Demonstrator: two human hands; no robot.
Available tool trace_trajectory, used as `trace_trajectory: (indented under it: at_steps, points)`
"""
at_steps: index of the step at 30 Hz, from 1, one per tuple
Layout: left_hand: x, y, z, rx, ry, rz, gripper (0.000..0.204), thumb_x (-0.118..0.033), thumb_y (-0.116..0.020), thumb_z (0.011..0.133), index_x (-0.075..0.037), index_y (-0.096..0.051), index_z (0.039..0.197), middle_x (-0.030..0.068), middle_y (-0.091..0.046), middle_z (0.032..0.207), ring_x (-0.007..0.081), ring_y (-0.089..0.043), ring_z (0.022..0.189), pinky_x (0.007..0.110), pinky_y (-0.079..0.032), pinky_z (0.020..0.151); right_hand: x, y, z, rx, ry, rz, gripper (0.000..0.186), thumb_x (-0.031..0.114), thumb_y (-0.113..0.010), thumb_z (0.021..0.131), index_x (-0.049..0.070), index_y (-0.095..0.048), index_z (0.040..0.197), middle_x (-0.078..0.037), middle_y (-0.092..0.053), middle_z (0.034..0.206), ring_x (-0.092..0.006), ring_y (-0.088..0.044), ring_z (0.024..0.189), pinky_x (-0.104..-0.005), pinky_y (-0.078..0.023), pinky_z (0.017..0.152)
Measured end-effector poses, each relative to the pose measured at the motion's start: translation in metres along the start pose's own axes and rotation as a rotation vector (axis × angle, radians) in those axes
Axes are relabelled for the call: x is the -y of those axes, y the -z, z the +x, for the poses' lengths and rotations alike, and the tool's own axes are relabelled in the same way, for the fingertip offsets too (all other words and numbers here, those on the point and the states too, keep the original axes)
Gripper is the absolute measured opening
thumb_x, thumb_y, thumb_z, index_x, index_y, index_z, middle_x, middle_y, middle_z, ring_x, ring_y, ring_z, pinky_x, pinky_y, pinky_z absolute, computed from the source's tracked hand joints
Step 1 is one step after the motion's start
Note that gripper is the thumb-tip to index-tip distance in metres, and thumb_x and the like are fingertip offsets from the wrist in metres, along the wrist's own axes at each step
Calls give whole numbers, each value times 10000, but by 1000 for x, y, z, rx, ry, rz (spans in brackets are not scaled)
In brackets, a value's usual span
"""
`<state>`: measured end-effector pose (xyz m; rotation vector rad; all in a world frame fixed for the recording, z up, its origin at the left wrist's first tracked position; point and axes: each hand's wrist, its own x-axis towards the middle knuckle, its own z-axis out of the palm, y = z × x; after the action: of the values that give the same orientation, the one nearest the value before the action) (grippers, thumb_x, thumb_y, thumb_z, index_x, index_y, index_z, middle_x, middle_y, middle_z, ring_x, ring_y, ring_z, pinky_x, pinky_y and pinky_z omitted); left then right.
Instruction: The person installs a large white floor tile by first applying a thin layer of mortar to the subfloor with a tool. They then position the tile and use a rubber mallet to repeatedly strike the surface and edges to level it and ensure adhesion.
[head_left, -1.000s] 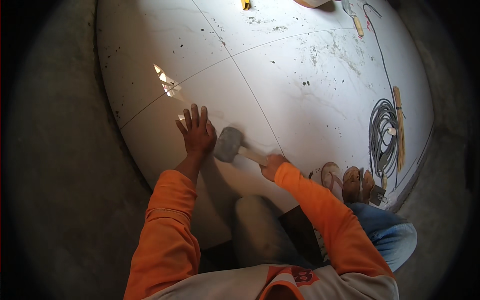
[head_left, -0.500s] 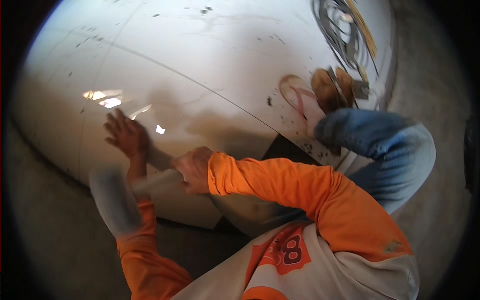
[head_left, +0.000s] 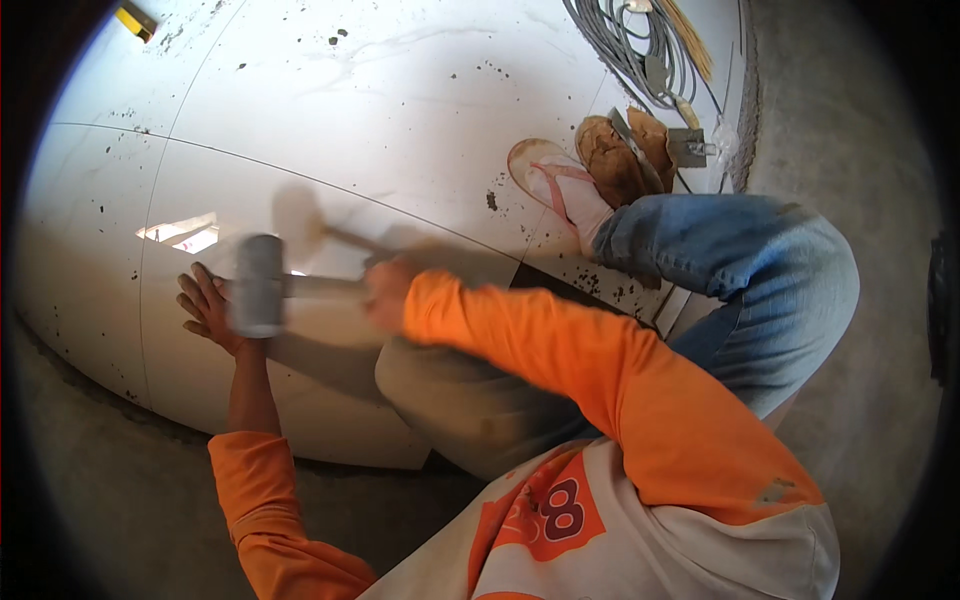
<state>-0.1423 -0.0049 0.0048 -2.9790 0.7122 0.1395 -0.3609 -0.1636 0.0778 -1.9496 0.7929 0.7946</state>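
My left hand (head_left: 207, 308) lies on a glossy white floor tile (head_left: 330, 360), its fingers spread. My right hand (head_left: 388, 293) is wrapped round the handle of a mallet (head_left: 257, 287) with a thick grey head. That head hangs over the tile, just right of my left hand in the picture, and covers part of its fingers and wrist. Whether the mallet touches the tile I cannot tell. Motion smears my right hand slightly. My bent knee comes close beneath my right forearm.
A sandalled foot (head_left: 560, 185) stands on the tiles, beside brown lumpy pieces (head_left: 612, 160) with flat grey metal parts. Beyond lie coiled grey cable (head_left: 625, 55) and straw-coloured bristles (head_left: 688, 40). A yellow tool (head_left: 136, 22) is far left. Dark crumbs are scattered about; a dark gap (head_left: 570, 288) borders the tile.
The mallet has swung forward, from above my left forearm to beside my left hand, and its head is less blurred. The whole view has shifted, bringing the yellow tool into sight.
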Motion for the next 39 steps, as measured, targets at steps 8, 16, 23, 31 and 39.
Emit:
trace_trajectory:
  at_steps: [8, 16, 23, 31, 39]
  points:
    - [-5, -14, -18, -94, 38, -178, 546, -300, -319, 949, -203, -299, 1487, 94, -198, 1569, 347, -142, 1445, 602, -56, 1129, -6, 19, -16, -40, 465, -171, 396, 311, -619, 789, -17, -621, 1012, -271, -644, 914, -405, -645, 864, -482, -511, 800]
    - [15, 1, -19, -161, 72, -162, 531, -295, -404, 927, -153, -382, 1439, 138, -262, 1537, 370, -170, 1431, 628, -56, 1114, 30, 36, -40, 72, 549, -304, 362, 332, -617, 828, -5, -649, 957, -268, -648, 817, -420, -636, 841, -467, -506, 760]
    - [32, -17, -25, -228, 79, -141, 490, -264, -429, 920, -175, -433, 1402, 138, -315, 1510, 384, -228, 1407, 650, -92, 1104, 61, 6, -38, -219, 389, -94, 378, 319, -627, 810, -31, -668, 948, -279, -655, 853, -411, -645, 881, -447, -515, 806]
    - [11, 2, -25, -53, 79, -133, 514, -248, -419, 913, -174, -396, 1421, 126, -266, 1533, 371, -179, 1424, 627, -60, 1121, 80, 29, -11, -218, 231, 66, 392, 346, -633, 812, -42, -655, 860, -268, -644, 770, -415, -646, 738, -438, -534, 712]
    - [3, 14, -1, -147, 89, -202, 523, -235, -422, 905, -177, -400, 1424, 124, -278, 1529, 374, -198, 1418, 631, -77, 1119, 48, 30, 23, -425, 266, -88, 347, 332, -668, 787, -5, -630, 859, -228, -639, 747, -430, -621, 779, -455, -516, 729]
